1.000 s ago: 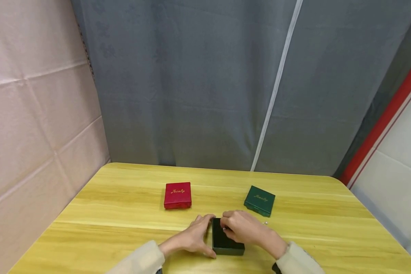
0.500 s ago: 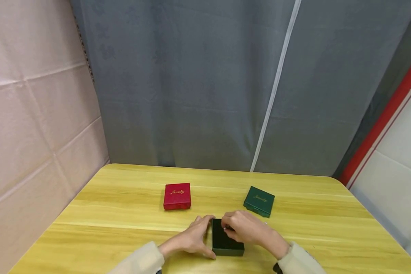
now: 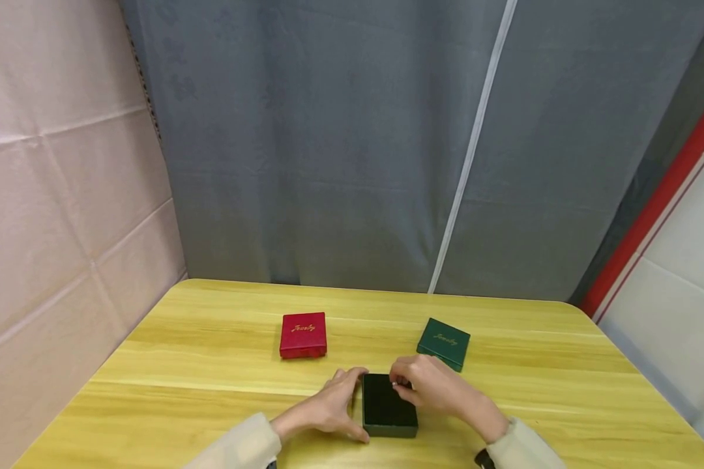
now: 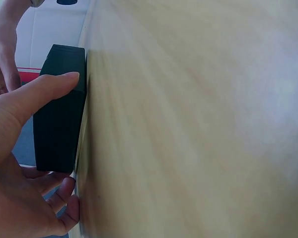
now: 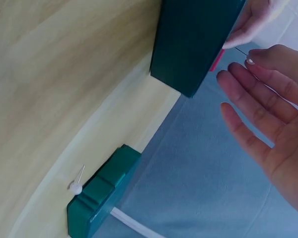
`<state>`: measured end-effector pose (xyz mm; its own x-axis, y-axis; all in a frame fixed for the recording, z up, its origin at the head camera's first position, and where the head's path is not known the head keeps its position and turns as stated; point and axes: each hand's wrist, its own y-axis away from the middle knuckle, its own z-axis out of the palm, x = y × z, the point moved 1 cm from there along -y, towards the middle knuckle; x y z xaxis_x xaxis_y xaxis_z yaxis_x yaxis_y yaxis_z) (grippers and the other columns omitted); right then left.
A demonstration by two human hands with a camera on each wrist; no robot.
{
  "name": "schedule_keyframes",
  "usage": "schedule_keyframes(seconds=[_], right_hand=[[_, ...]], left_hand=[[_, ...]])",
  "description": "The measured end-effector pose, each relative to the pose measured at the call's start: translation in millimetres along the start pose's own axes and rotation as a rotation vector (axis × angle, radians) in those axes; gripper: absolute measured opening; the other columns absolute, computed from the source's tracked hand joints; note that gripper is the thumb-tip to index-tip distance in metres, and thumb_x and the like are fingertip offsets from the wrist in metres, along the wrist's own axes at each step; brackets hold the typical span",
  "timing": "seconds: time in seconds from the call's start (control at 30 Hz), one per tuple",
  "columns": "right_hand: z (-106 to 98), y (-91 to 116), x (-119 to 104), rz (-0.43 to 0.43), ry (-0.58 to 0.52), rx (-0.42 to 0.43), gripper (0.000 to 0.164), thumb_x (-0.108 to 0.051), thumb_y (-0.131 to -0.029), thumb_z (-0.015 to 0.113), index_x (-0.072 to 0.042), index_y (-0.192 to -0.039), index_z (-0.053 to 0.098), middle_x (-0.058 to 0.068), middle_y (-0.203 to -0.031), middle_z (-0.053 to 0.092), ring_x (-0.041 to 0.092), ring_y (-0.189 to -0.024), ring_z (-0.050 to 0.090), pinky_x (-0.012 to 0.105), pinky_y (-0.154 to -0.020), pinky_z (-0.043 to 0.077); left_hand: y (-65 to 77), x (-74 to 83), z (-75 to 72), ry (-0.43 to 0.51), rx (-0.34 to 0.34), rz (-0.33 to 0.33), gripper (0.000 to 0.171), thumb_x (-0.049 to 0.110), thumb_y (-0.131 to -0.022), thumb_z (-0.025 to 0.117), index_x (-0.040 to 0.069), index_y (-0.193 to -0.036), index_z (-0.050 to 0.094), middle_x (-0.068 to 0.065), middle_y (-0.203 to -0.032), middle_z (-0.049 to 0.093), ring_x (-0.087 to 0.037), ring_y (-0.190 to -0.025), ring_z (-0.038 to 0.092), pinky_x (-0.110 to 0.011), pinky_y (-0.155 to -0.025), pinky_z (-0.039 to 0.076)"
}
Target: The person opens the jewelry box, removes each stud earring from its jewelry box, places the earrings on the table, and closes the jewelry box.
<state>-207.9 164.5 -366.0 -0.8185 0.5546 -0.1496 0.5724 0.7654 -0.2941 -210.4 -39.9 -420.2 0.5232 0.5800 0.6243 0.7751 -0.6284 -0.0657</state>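
A dark green box (image 3: 381, 407) with a black inner surface sits on the table. My left hand (image 3: 328, 405) grips it from the left, thumb at the near side and fingers at the far corner. My right hand (image 3: 434, 385) is above the box's far right corner, pinching a small pearl earring (image 5: 250, 61) with a thin pin between thumb and index finger; its other fingers are loosely extended in the right wrist view. A second pearl earring (image 5: 76, 188) lies on the table beside a smaller-looking green jewelry box (image 5: 103, 191), hidden behind my right hand in the head view.
A red jewelry box (image 3: 303, 335) with gold lettering stands at the back left of the wooden table (image 3: 211, 365). The green jewelry box, also gold-lettered, is at the back right, turned at an angle. A grey curtain (image 3: 328, 163) hangs behind the table.
My right hand has moved right and slightly away from me, from over the box's middle to its far right corner, still pinching the earring. The left hand has stayed on the box.
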Motion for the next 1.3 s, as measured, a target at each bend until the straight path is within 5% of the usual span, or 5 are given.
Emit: schedule_keyframes(seconds=[0.67, 1.3], right_hand=[[-19, 19, 32, 0.056, -0.026, 0.172, 0.007, -0.003, -0.075, 0.066, -0.008, -0.079, 0.063, -0.004, -0.074, 0.061, 0.003, -0.065, 0.055, 0.021, -0.057, 0.049], [-6, 34, 64, 0.21, -0.097, 0.041, 0.001, -0.003, -0.078, 0.064, -0.002, -0.078, 0.063, -0.003, -0.071, 0.06, 0.002, -0.063, 0.053, 0.02, -0.056, 0.047]], left_hand=[[0.7, 2.8, -0.4, -0.017, 0.005, -0.008, 0.095, 0.033, -0.054, 0.083, 0.003, -0.129, 0.032, -0.007, -0.114, 0.047, -0.013, -0.101, 0.038, -0.031, -0.089, 0.037], [-0.8, 2.2, -0.8, -0.012, -0.004, -0.008, 0.096, 0.033, -0.055, 0.083, 0.002, -0.13, 0.032, -0.008, -0.116, 0.046, -0.013, -0.102, 0.037, -0.032, -0.09, 0.036]])
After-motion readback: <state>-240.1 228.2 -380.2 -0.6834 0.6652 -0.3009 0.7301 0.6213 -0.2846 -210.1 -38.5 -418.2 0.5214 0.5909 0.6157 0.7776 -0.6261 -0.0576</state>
